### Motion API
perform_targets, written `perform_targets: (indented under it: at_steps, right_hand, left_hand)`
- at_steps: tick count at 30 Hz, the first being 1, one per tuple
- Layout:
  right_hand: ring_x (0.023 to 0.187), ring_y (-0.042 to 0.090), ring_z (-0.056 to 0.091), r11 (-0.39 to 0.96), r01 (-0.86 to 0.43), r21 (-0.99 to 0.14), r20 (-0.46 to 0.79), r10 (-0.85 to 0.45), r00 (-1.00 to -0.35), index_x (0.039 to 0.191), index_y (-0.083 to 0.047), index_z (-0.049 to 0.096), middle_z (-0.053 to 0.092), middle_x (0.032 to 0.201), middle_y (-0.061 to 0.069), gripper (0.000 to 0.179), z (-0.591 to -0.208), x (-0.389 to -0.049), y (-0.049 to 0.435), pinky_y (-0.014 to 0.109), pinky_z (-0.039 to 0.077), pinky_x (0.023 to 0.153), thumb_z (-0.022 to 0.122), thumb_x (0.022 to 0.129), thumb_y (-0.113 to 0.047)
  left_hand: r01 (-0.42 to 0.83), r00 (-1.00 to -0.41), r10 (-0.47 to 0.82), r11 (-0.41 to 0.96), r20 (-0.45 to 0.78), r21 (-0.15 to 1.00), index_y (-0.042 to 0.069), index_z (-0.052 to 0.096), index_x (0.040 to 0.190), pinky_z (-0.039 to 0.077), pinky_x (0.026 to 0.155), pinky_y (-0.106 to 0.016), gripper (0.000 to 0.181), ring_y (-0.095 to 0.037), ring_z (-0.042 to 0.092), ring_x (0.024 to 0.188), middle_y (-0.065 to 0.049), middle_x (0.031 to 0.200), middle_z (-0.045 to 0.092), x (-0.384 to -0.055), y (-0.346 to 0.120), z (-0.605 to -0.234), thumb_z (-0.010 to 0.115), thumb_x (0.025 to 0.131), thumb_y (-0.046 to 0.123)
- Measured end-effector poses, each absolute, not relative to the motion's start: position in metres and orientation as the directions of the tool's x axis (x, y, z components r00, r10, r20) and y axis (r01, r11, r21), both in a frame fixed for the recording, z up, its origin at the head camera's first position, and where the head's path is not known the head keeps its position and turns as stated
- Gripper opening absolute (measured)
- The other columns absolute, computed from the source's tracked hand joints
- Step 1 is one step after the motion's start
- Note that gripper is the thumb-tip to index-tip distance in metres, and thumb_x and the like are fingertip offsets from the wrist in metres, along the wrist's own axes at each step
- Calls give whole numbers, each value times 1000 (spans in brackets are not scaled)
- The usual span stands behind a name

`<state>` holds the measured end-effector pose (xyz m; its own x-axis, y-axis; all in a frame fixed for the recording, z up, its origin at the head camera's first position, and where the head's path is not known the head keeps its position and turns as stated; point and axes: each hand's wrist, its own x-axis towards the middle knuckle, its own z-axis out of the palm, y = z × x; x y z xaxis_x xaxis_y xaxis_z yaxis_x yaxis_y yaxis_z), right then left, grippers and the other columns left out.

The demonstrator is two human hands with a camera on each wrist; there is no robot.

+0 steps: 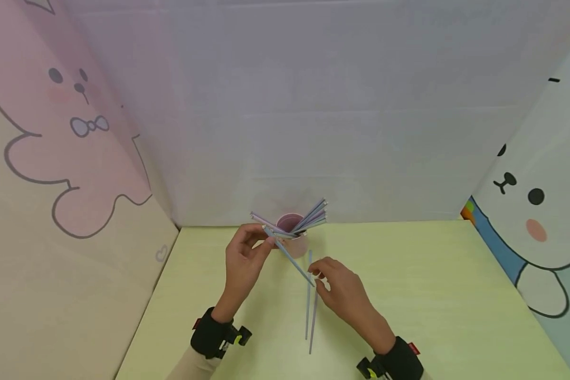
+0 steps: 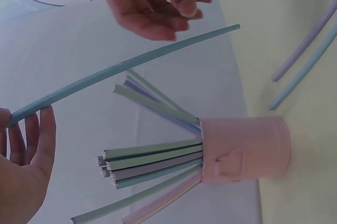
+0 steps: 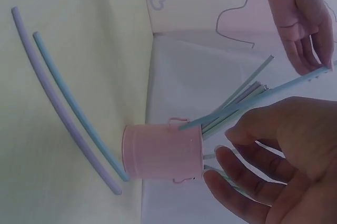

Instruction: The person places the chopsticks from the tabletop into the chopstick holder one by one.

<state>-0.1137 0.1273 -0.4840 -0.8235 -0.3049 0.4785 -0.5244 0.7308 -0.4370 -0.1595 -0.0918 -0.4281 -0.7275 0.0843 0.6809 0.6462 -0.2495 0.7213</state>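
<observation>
Between thumb and fingertips, my left hand (image 1: pixel 245 258) pinches a slim light-blue stick (image 1: pixel 292 259) near one end. The stick slants down to the right, in front of a pink bucket-shaped cup (image 2: pixel 247 150). My right hand (image 1: pixel 345 289) hovers near its lower end, fingers loosely bent and apart, with nothing between them in the right wrist view. Several pastel green, blue, purple and pink sticks (image 2: pixel 152 155) lean out of the cup in different directions. On the table in front of the cup lie a blue stick (image 3: pixel 79 103) and a purple stick (image 3: pixel 58 97), side by side.
The pale yellow-green table (image 1: pixel 432 295) meets a plain whitish backdrop (image 1: pixel 361 132) just behind the cup. Printed panels with a pink cartoon animal (image 1: pixel 90 163) on the left and a white cartoon bear (image 1: pixel 541 211) on the right flank the table.
</observation>
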Motion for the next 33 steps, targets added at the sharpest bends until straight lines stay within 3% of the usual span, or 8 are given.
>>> perform_targets:
  at_steps: [5, 12, 17, 25, 33]
  right_hand:
    - [79, 17, 67, 767, -455, -452, 436, -255, -863, 102, -14, 69, 66, 93, -2, 27, -492, -119, 138, 29, 54, 52, 77, 77, -4]
    - [78, 21, 67, 811, -331, -482, 347, -170, -922, 100, -11, 70, 67, 91, 1, 24, -501, -120, 142, 32, 54, 52, 76, 78, -6]
    - [76, 20, 65, 845, -235, -480, 274, -110, -955, 101, -9, 70, 67, 91, 3, 24, -507, -122, 142, 32, 54, 52, 76, 78, -8]
    - [63, 18, 60, 877, -60, -477, 73, -28, -997, 102, -5, 68, 67, 86, 4, 23, -515, -128, 144, 31, 50, 45, 74, 82, -15]
    - [70, 24, 65, 890, 5, -455, -26, -7, -1000, 105, -4, 67, 69, 88, 7, 27, -523, -136, 133, 38, 54, 49, 73, 83, -18]
  left_hand:
    - [666, -719, 40, -246, 693, 705, -21, 51, 110, 62, 72, -38, 26, -25, 64, 87, -23, 98, 57, -162, -100, -412, 57, 84, -27]
    - [742, -655, -31, -213, 755, 635, -25, 50, 107, 61, 77, -31, 26, -25, 63, 89, -14, 99, 59, -164, -113, -381, 59, 83, -27]
    - [778, -610, -63, -236, 790, 582, -26, 48, 107, 61, 79, -35, 25, -27, 63, 88, -15, 98, 60, -171, -121, -361, 57, 84, -26]
    - [799, -587, -111, -237, 802, 552, -26, 47, 107, 60, 79, -37, 24, -28, 63, 85, -18, 96, 59, -180, -130, -356, 54, 84, -29]
    - [823, -564, -132, -171, 815, 541, -24, 49, 107, 59, 79, -35, 25, -31, 62, 88, -18, 98, 59, -190, -126, -360, 56, 84, -28]
